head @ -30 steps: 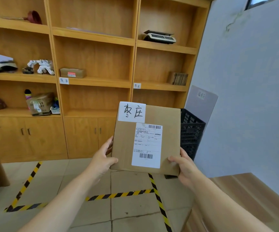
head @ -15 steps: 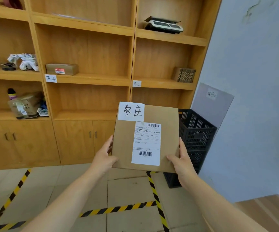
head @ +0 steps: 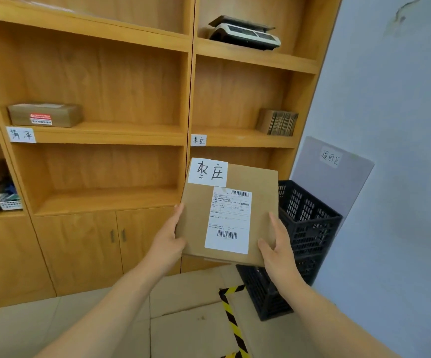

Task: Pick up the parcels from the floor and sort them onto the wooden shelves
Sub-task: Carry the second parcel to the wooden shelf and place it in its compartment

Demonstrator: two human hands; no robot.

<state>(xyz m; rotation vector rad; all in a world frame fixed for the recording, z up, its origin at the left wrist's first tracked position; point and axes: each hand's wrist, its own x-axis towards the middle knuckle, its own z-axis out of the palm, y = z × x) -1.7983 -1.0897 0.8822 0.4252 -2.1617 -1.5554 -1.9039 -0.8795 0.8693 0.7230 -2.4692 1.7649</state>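
Shelves bigger in view than second ago: person closed in. Flat brown cardboard parcel (head: 231,213) with handwritten white tag held chest-high, left hand (head: 166,241) and right hand (head: 277,250) clamping opposite edges. Matching white shelf label (head: 198,140) directly above; placement likely next.

A parcel sorting room or small courier depot, by the look of it. Wooden shelves (head: 137,135) filling ten to one o'clock, with handwritten destination slips (head: 20,134) taped to the shelf edges, a taped brown carton (head: 44,115) at ten o'clock, a weighing scale (head: 244,33) at one o'clock and a stack of flattened cardboard (head: 277,122) at two. Black plastic crate (head: 304,244) at three o'clock beneath a hand-labelled grey board (head: 332,174), yellow-and-black hazard tape (head: 233,321) on the tiled floor at five, and a cardboard parcel (head: 258,202) at centre bearing a barcoded shipping label (head: 228,219).
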